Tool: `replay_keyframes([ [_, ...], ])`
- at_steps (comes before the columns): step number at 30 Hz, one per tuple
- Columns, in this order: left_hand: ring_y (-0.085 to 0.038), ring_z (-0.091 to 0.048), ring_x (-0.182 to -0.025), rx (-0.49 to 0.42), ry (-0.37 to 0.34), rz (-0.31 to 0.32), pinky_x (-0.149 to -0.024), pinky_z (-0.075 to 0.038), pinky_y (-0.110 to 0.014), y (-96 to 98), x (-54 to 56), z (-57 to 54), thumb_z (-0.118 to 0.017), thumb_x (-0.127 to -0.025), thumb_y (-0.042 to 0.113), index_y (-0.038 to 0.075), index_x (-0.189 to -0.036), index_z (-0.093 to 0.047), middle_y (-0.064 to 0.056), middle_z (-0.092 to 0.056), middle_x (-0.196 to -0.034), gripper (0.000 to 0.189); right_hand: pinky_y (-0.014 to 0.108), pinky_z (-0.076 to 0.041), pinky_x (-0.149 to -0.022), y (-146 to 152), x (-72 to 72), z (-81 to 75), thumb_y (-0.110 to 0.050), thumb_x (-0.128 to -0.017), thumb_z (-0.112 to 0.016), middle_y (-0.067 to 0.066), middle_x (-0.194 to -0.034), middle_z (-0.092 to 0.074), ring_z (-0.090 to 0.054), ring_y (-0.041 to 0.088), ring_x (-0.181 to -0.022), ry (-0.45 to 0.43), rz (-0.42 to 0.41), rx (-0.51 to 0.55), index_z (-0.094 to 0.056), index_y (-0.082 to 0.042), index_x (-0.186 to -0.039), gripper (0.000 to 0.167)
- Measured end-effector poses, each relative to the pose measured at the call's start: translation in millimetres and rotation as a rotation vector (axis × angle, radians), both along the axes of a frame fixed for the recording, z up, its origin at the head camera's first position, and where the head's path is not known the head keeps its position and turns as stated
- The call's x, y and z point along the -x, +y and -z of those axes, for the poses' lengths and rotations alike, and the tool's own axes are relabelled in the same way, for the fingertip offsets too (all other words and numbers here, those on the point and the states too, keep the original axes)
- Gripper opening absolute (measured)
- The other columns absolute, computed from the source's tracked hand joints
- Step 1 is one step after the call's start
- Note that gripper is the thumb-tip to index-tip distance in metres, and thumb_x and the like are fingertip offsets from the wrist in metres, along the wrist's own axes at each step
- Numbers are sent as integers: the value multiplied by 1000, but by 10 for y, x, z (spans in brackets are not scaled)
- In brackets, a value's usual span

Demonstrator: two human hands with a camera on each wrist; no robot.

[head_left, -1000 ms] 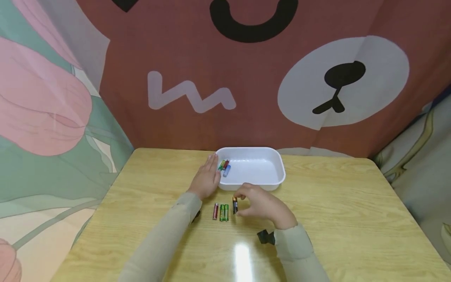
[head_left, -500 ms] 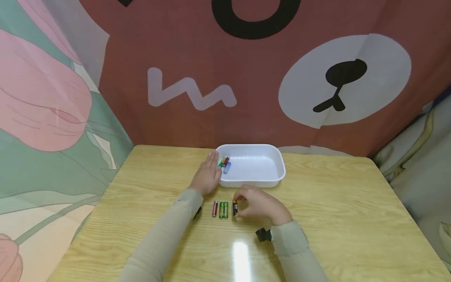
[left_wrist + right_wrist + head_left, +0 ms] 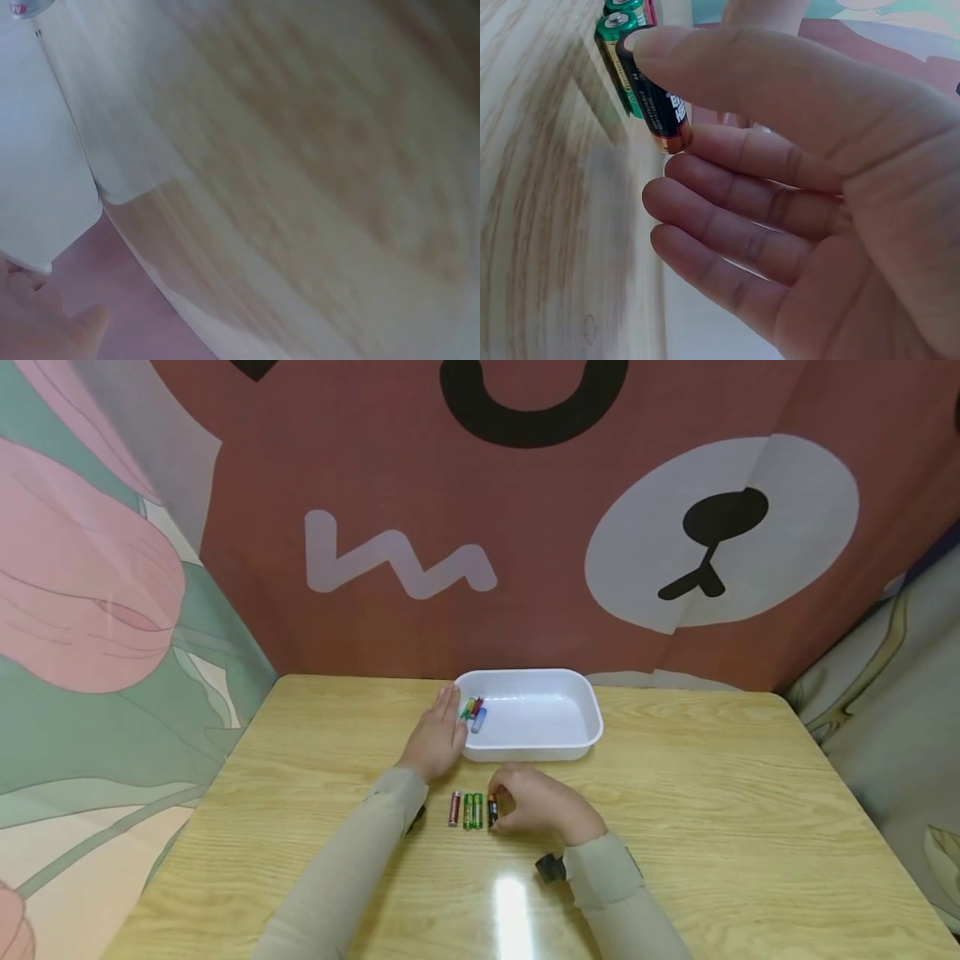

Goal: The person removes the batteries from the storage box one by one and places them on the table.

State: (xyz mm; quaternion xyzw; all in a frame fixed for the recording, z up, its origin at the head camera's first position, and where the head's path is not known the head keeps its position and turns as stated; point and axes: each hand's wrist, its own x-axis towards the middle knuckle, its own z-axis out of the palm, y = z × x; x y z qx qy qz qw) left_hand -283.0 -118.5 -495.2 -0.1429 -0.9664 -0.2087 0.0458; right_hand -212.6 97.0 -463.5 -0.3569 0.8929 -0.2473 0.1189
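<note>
Right hand pinches black-and-copper cylindrical battery end to end, just beside green batteries | left hand, fingers straight, against glossy white tray | wood-grain bench

I see a black battery, copper at one end, pinched lengthwise between thumb and forefinger of the right hand. Just left of those fingertips lie two green batteries, then a red battery. Beyond, a white tray stands against the fingers of the left hand.
</note>
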Motion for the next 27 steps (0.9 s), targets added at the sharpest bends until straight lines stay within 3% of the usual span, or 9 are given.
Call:
replay_keyframes([
  [15, -28, -11, -156, -13, -1, 2, -124, -20, -51, 6, -18, -5, -37, -108, 27, -1, -161, -15, -13, -15, -168, 63, 39, -54, -94, -22, 9, 70, -17, -76, -86, 4, -103, -67, -62, 20, -99, 31, 8, -19, -70, -1, -109, 40],
  [27, -30, -14, -155, -7, 7, 1, -123, -22, -51, 11, -8, 7, -37, -108, 29, -1, -161, -15, -13, -15, -168, 64, 33, -54, -88, -1, 9, 117, -18, -75, -86, -1, -99, -64, -58, 12, -91, 41, 19, -21, -71, -4, -106, 38],
])
